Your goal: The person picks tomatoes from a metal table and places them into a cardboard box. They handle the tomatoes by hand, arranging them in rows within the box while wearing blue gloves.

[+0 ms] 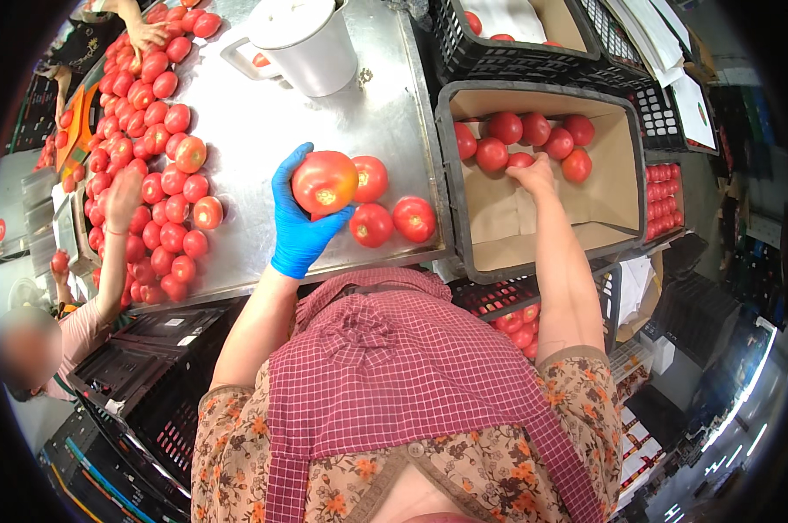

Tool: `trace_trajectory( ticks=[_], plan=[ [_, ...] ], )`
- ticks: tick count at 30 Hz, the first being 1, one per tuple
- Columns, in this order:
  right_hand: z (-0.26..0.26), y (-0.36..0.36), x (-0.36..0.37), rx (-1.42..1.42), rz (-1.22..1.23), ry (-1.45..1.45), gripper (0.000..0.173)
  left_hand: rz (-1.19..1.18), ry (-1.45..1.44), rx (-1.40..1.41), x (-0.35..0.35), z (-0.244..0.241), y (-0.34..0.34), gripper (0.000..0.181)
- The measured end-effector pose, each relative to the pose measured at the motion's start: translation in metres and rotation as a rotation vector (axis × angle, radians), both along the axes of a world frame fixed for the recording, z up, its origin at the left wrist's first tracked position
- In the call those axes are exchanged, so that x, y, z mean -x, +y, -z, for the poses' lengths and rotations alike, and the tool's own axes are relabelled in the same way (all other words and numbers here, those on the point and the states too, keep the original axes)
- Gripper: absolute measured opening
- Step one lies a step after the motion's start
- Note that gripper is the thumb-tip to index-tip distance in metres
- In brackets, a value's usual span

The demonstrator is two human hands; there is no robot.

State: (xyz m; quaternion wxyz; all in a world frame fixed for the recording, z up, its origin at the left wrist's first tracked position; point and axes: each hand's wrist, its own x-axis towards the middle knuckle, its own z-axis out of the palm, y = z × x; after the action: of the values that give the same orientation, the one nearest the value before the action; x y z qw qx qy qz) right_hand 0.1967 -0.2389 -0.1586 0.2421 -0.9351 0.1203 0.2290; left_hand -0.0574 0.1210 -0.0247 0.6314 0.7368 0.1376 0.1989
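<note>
My left hand (pixel 305 238), in a blue glove, grips a large red-orange tomato (pixel 325 182) above the metal table (pixel 269 163); a bit of red shows beneath it, too hidden to tell what it is. Just right of that hand lie several loose tomatoes (pixel 371 225) on the tabletop. My bare right hand (pixel 536 175) reaches into a black plastic crate (pixel 547 268) lined with brown paper (pixel 505 209). Its fingers close around a tomato (pixel 520 160), at the near side of a group of tomatoes (pixel 505 127) along the crate's far part.
A large heap of tomatoes (pixel 155 138) covers the table's left side, where a co-worker's hand (pixel 124 199) and another person's hand (pixel 149 36) reach in. A white plastic pitcher (pixel 315 52) stands at the back. More black crates (pixel 518 62) surround the table.
</note>
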Motion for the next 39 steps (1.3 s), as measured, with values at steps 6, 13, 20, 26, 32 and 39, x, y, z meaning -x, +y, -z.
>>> trace_trajectory(
  ticks=[6,13,20,26,32,39],
  plan=[
    [-0.062,0.001,0.033,-0.922,0.08,0.082,0.074,-0.088,0.037,0.054,0.004,0.032,0.025,0.093],
    [-0.126,0.054,0.09,-1.64,0.04,0.559,0.075,-0.124,0.132,0.223,-0.002,0.034,0.046,0.092],
    [-0.141,0.107,0.12,-1.625,0.109,0.656,0.086,0.144,0.166,1.005,0.002,0.023,0.022,0.067],
    [-0.142,0.121,0.136,-1.608,0.104,0.625,0.07,0.25,0.239,1.28,0.002,0.021,0.001,0.062],
    [-0.166,0.017,0.147,-1.237,-0.288,0.615,0.083,0.181,0.167,1.47,0.014,0.025,0.033,0.06],
    [-0.185,-0.082,0.157,-0.265,-0.537,0.657,0.059,0.162,0.097,1.694,0.025,0.043,0.056,0.05]
  ],
)
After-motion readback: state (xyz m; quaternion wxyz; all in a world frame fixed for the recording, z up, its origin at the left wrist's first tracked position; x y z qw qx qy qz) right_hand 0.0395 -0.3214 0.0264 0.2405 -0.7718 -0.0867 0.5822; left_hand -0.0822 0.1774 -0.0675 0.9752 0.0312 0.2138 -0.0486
